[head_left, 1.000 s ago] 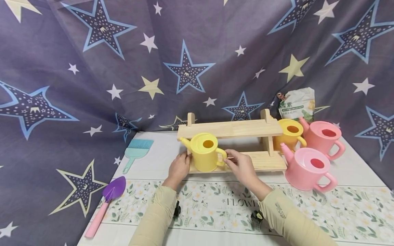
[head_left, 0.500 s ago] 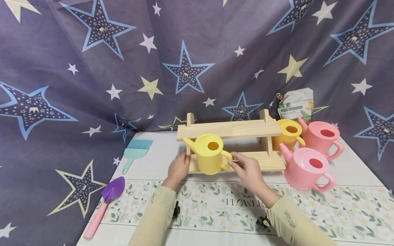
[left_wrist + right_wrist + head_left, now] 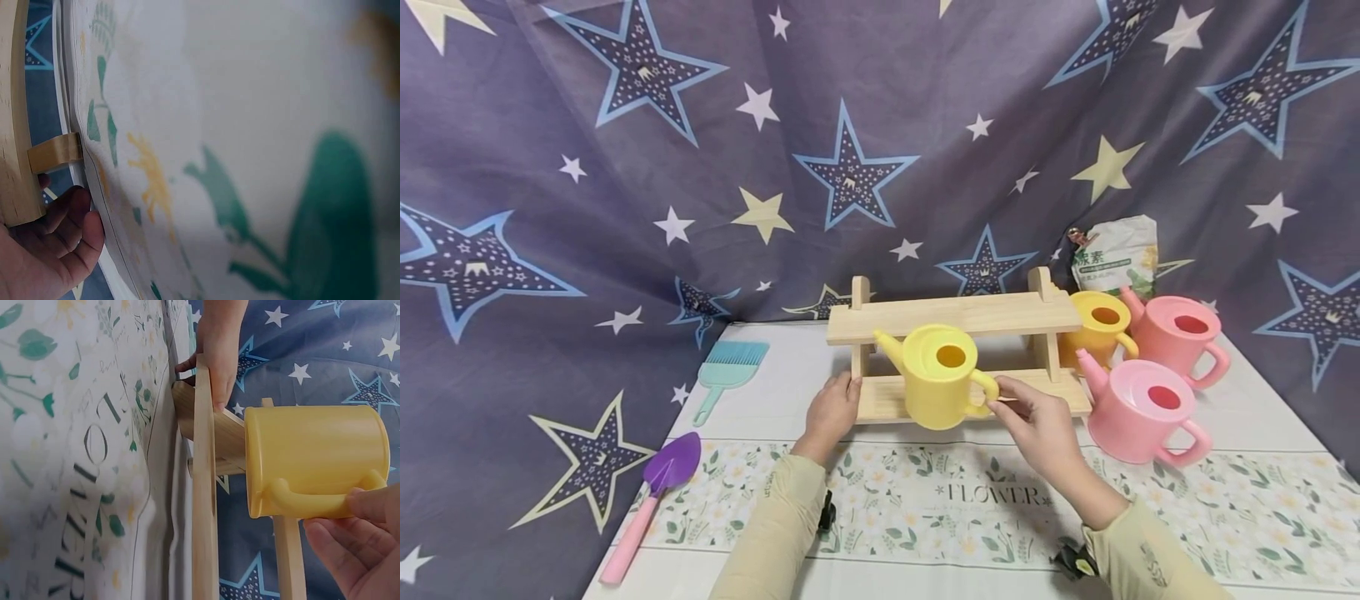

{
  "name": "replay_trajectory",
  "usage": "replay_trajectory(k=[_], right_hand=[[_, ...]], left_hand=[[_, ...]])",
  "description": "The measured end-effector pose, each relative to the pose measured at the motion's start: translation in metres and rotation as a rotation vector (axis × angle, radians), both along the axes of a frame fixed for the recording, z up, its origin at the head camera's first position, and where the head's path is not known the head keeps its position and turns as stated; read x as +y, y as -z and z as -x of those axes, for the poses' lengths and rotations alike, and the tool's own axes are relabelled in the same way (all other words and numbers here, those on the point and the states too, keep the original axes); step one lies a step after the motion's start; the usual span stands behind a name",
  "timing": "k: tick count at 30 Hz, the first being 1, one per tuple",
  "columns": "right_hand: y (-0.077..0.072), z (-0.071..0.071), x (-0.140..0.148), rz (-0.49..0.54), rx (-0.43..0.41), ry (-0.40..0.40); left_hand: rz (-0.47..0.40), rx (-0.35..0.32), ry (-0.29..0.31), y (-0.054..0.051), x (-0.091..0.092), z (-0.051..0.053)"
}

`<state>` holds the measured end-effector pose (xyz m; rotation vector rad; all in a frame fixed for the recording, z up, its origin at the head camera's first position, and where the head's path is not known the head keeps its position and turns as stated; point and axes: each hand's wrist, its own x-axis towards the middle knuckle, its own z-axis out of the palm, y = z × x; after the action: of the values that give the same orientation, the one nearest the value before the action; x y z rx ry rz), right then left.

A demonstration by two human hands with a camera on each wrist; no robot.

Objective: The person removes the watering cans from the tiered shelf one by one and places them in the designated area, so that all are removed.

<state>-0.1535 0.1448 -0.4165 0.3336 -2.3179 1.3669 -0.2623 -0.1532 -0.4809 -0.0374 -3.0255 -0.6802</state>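
My right hand (image 3: 1041,425) pinches the handle of a yellow watering can (image 3: 938,387), thumb on one side and fingers on the other. The right wrist view shows a gap between the base of the can (image 3: 319,456) and the lower board. A two-tier wooden shelf (image 3: 955,317) stands behind the can. At the shelf's lower left end, my left hand (image 3: 831,412) grips the end of the lower board. In the left wrist view that hand (image 3: 59,244) has its thumb out of sight and its fingers curled under the wood (image 3: 19,125).
Right of the shelf stand a darker yellow watering can (image 3: 1093,321), a coral watering can (image 3: 1180,337) and a pink watering can (image 3: 1142,412). A white bag (image 3: 1116,254) is behind them. A teal brush (image 3: 730,371) and a purple trowel (image 3: 670,467) lie at the left.
My right hand has carried the yellow watering can rightward and toward me, off its place at the left of the lower board. My left hand has stayed on the shelf end.
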Motion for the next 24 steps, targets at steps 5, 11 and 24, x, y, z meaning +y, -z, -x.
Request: replay_trajectory(k=[5, 11, 24], right_hand=[[-0.002, -0.008, 0.013, 0.001, 0.036, 0.018], [-0.003, -0.014, 0.030, -0.030, 0.091, 0.058], [-0.015, -0.031, 0.067, -0.037, 0.101, 0.122]], left_hand=[[-0.002, -0.004, -0.002, 0.001, -0.001, 0.001], [0.004, 0.002, 0.007, 0.001, -0.001, 0.000], [-0.005, 0.000, 0.013, 0.000, 0.000, 0.000]])
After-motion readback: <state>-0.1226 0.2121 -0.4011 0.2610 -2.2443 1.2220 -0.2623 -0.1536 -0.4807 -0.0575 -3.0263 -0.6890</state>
